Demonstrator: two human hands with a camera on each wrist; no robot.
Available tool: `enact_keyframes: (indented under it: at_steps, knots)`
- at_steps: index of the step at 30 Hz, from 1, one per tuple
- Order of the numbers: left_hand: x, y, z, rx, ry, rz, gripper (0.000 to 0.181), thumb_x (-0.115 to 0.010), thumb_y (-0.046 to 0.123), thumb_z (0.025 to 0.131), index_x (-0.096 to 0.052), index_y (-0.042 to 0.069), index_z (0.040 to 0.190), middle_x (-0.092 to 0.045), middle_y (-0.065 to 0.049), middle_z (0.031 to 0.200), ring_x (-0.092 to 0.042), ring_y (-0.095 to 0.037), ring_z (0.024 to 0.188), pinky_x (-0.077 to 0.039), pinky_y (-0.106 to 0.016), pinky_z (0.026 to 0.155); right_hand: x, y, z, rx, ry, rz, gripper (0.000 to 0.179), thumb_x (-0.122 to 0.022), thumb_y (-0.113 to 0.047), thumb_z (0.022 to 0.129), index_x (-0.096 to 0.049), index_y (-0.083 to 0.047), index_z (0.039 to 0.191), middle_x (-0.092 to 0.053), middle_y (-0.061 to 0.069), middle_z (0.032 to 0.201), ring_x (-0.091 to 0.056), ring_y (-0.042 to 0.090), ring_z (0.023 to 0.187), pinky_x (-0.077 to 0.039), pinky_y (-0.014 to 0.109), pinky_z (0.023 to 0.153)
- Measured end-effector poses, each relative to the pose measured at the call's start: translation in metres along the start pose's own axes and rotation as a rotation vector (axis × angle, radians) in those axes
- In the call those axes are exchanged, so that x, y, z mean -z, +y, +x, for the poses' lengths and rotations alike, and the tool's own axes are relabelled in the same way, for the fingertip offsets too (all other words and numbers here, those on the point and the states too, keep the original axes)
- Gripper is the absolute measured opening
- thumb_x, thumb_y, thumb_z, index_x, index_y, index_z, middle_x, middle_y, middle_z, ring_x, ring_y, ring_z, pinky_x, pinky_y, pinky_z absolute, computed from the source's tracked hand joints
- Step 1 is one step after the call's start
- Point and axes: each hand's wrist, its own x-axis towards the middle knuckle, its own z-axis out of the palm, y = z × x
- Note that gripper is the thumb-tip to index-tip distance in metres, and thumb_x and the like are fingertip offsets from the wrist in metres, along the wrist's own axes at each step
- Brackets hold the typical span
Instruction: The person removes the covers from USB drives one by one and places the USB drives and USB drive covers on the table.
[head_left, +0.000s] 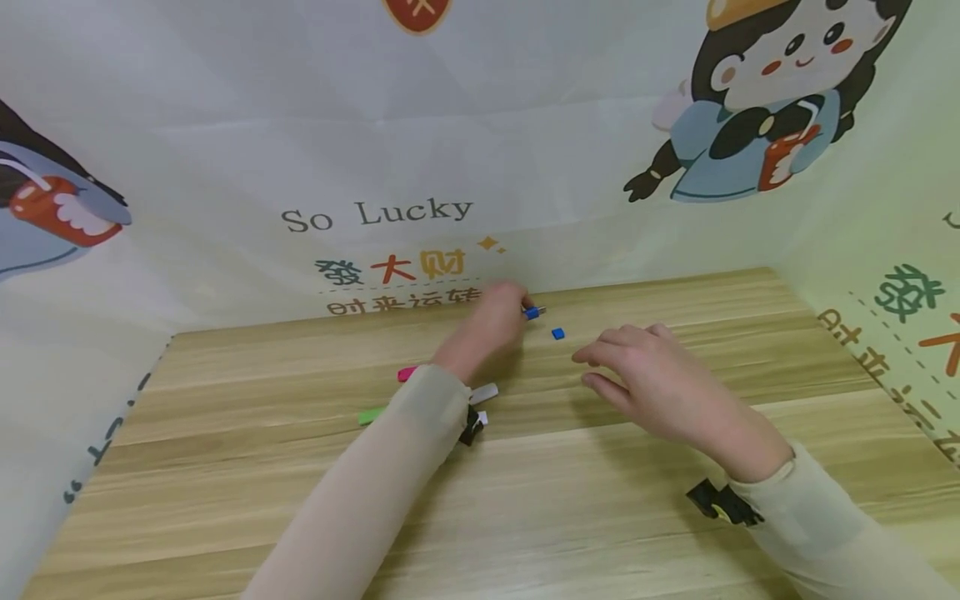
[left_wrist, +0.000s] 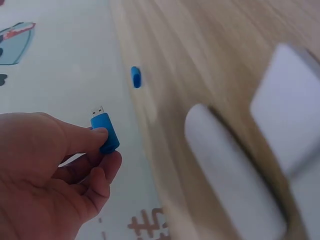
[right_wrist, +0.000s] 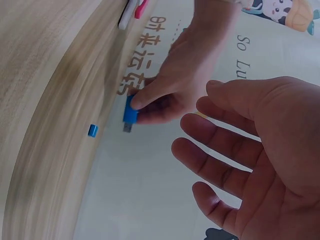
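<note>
My left hand (head_left: 491, 329) pinches a blue USB stick (left_wrist: 106, 131) between thumb and fingers near the back of the table. Its metal plug is bare and points away from the hand. The small blue cap (head_left: 558, 333) lies apart on the wood, a little to the right of the stick in the head view. To the right of the cap, my right hand (head_left: 648, 375) hovers over the table with its fingers loosely spread, holding nothing. In the right wrist view its palm and fingers show relaxed.
Beneath and beside the left forearm lie a pink piece (head_left: 407, 374), a green piece (head_left: 371, 416) and a pale grey stick (head_left: 484, 393). A white piece (head_left: 482, 417) shows by the left cuff. A printed cloth (head_left: 225, 167) walls off the wooden table (head_left: 562, 517) at back and sides.
</note>
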Motion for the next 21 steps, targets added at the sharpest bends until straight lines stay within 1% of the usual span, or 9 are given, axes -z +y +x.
enact_keyframes:
  at_steps: [2, 6, 8, 13, 18, 21]
  knots:
    - [-0.004, 0.001, 0.004, 0.018, -0.021, 0.001, 0.025, -0.062, -0.006, 0.101, -0.075, 0.001, 0.12, -0.073, -0.012, 0.119, -0.064, -0.029, 0.119, -0.05, -0.038, 0.109, 0.0, -0.001, 0.0, 0.004, 0.002, 0.005, 0.02, -0.076, -0.02, 0.1, -0.079, -0.012, 0.119, -0.076, 0.003, 0.114, -0.071, 0.026, 0.108, -0.049, 0.049, 0.083]
    - [-0.01, 0.001, 0.009, 0.03, -0.04, -0.003, 0.028, -0.06, -0.008, 0.099, -0.074, 0.001, 0.121, -0.073, -0.013, 0.121, -0.062, -0.031, 0.123, -0.047, -0.038, 0.112, -0.001, -0.002, 0.0, 0.007, 0.002, 0.011, 0.02, -0.077, -0.019, 0.1, -0.079, -0.013, 0.119, -0.076, 0.003, 0.115, -0.071, 0.026, 0.108, -0.048, 0.048, 0.081]
    - [-0.012, 0.001, 0.012, 0.041, -0.05, -0.006, 0.028, -0.059, -0.007, 0.1, -0.073, 0.001, 0.123, -0.071, -0.013, 0.124, -0.061, -0.03, 0.125, -0.047, -0.038, 0.112, -0.002, -0.001, 0.0, 0.003, 0.002, 0.008, 0.02, -0.077, -0.02, 0.1, -0.079, -0.013, 0.118, -0.076, 0.003, 0.115, -0.071, 0.026, 0.108, -0.047, 0.046, 0.082]
    - [-0.016, 0.002, 0.015, 0.074, -0.067, -0.035, 0.028, -0.058, -0.003, 0.104, -0.07, 0.003, 0.127, -0.068, -0.012, 0.129, -0.058, -0.029, 0.13, -0.047, -0.038, 0.112, -0.002, -0.001, 0.0, 0.005, 0.006, 0.004, 0.02, -0.077, -0.018, 0.099, -0.079, -0.012, 0.118, -0.076, 0.003, 0.114, -0.071, 0.026, 0.108, -0.048, 0.048, 0.083]
    - [-0.02, 0.001, 0.017, 0.072, -0.064, -0.059, 0.029, -0.055, -0.006, 0.104, -0.074, 0.004, 0.125, -0.07, -0.01, 0.128, -0.057, -0.031, 0.132, -0.044, -0.041, 0.115, -0.004, 0.0, -0.001, -0.001, 0.001, -0.002, 0.02, -0.078, -0.017, 0.099, -0.078, -0.012, 0.118, -0.075, 0.003, 0.113, -0.071, 0.025, 0.107, -0.048, 0.048, 0.084]
    - [-0.022, 0.0, 0.018, 0.068, -0.061, -0.061, 0.029, -0.054, -0.005, 0.105, -0.075, 0.003, 0.124, -0.072, -0.01, 0.127, -0.059, -0.031, 0.13, -0.046, -0.041, 0.114, -0.005, 0.0, -0.001, 0.0, 0.0, -0.004, 0.02, -0.078, -0.018, 0.099, -0.078, -0.012, 0.118, -0.075, 0.002, 0.113, -0.071, 0.025, 0.106, -0.048, 0.048, 0.084]
